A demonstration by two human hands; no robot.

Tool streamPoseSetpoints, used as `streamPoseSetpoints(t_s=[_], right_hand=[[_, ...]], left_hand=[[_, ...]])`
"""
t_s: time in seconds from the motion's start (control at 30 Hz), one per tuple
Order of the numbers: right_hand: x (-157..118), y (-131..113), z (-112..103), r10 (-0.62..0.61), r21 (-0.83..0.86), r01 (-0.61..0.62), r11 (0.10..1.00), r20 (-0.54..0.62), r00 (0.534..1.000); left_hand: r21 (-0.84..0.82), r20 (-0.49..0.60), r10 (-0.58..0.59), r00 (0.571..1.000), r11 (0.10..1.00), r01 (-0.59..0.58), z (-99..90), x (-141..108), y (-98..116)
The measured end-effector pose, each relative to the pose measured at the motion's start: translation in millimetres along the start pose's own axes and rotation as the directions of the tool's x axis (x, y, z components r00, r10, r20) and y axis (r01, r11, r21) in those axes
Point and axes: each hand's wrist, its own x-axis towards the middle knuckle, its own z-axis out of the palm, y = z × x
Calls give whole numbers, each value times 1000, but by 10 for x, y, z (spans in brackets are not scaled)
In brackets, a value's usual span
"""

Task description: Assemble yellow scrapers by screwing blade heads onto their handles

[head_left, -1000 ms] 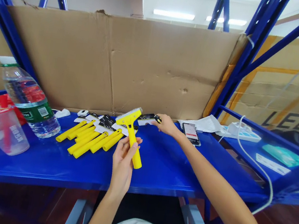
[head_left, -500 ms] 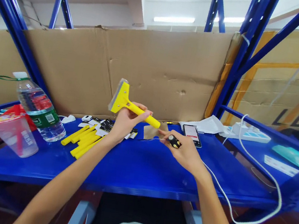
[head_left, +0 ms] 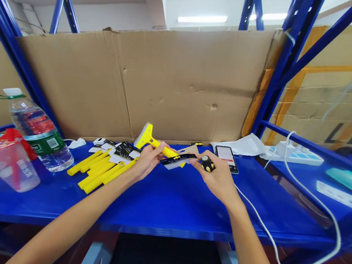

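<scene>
My left hand (head_left: 148,160) is closed round the handle of a yellow scraper (head_left: 144,136), whose wide blade head points up and left. Between my hands is a black-and-white printed card (head_left: 172,162), tilted just under the scraper's handle end. My right hand (head_left: 218,177) pinches the card's right end with its fingertips. A stubby black-and-yellow screwdriver handle (head_left: 207,163) is tucked in the same hand; its shaft is hidden. Left of my left hand lie several yellow tubes (head_left: 98,168), with black-and-white cards (head_left: 121,152) behind them.
A water bottle (head_left: 43,137) and a plastic cup (head_left: 11,165) stand at left on the blue table (head_left: 166,207). A phone (head_left: 227,158), white plastic bag (head_left: 243,144) and power strip (head_left: 306,158) lie at right. A white cable (head_left: 267,233) loops over the right side. Cardboard (head_left: 183,88) walls the back.
My left hand has lowered the scraper toward the table. The black-and-white card now shows between my hands, with my right fingertips on it. The screwdriver is still in my right hand.
</scene>
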Motion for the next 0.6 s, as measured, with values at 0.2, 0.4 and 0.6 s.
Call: streamPoseSetpoints(t_s=[0.2,0.4,0.6], right_hand=[[-5,57,33,8,-27,-8,1000,27,1000],[-14,84,46,-13,-34,14,999,21,1000],[-22,67,73,-20,5,19,1000,33,999]], left_hand=[[183,71,41,997,982,-53,48,-79,-124],[255,110,31,993,965,-58,115,-119,-151],[207,199,-173,965,970,131,70,-119,-174]])
